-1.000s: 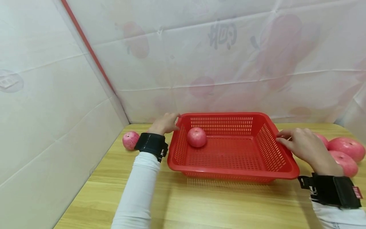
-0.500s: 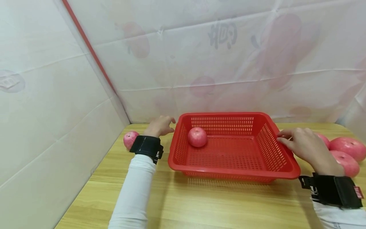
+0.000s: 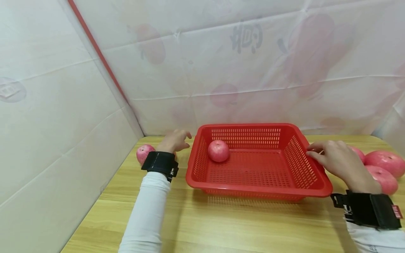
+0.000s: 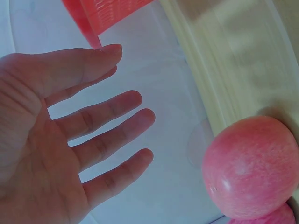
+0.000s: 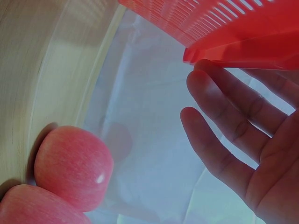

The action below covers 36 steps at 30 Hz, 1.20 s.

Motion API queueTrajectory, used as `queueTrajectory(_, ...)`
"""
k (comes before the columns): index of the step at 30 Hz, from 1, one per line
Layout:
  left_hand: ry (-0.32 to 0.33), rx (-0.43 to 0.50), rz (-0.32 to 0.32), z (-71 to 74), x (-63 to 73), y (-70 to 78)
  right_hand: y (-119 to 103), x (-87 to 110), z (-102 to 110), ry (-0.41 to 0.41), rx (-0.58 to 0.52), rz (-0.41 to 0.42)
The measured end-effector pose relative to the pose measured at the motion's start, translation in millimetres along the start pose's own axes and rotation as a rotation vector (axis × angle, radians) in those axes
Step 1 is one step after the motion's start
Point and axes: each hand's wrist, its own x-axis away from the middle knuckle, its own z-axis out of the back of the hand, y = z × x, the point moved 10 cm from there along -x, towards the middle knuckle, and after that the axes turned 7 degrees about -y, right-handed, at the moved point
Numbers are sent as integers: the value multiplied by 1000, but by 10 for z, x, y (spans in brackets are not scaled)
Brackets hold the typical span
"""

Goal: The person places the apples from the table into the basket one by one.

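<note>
A red plastic basket [image 3: 246, 191] with slotted walls sits on the table, one pink apple [image 3: 218, 151] inside near its left wall. My left hand [image 3: 175, 141] hovers just left of the basket, thumb and fingers spread and holding nothing. In the left wrist view its thumb tip overlaps the basket's corner [image 4: 96, 35]. Two apples lie close to this hand: a large one [image 4: 252, 168] and another [image 4: 268, 217] partly behind it. My right hand [image 3: 341, 163] pinches the basket's right rim; in the right wrist view the rim hides its thumb, and fingertips [image 5: 201, 79] meet the edge.
Several apples [image 3: 384, 163] are grouped on the table right of my right hand. A pink apple [image 3: 145, 153] stands at the table's left, beside my left wristband. White printed sheeting [image 3: 253, 88] hangs behind and left of the wooden table [image 3: 234, 228].
My left hand has let go of the basket's left rim and moved a little left, toward the apples there. The right hand stays at the right rim; the basket has hardly moved.
</note>
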Motion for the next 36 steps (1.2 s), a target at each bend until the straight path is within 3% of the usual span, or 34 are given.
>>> queueTrajectory(24,-22,-1,30,-71,31,-238,-4,4,1,-5,-7,-8)
queueTrajectory(36,1,-46,-5,-69,55,-331,-7,8,15,17,3,21)
